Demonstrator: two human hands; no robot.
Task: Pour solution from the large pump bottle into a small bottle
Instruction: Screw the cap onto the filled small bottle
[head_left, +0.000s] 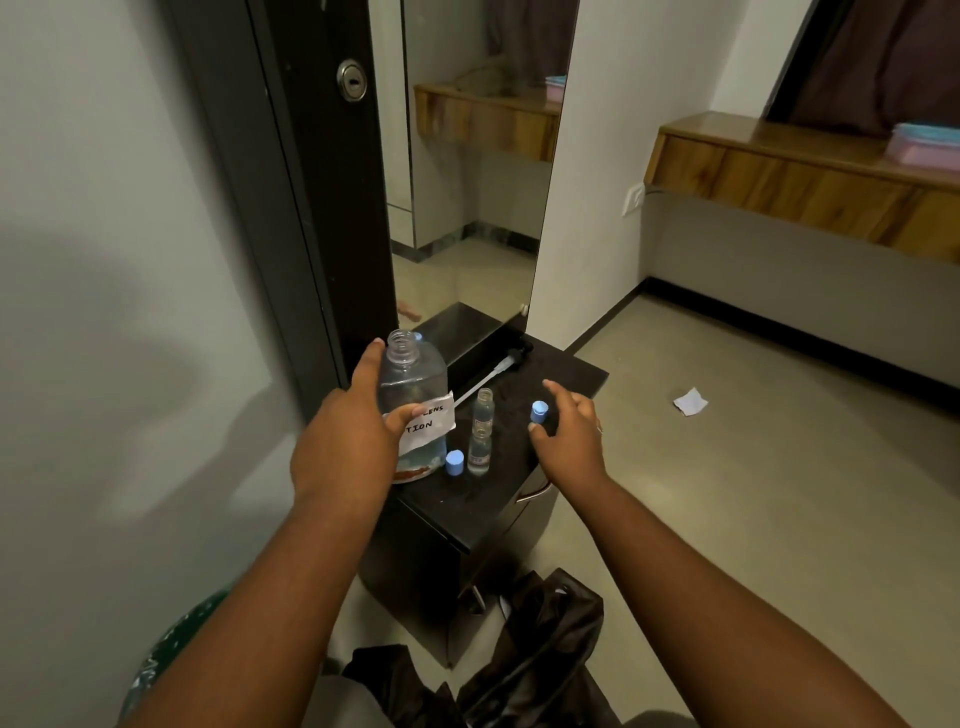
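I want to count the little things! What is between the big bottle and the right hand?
In the head view, between the big bottle and the right hand stand two small bottles and a blue cap.

Head cam, looks fwd/down, close over hands.

Illumination is dim and warm. Broad soft arm shadows fall on the wall at 9 o'clock. Wide-angle distortion bends edges. The mirror reflects softly; detail stays slightly soft.
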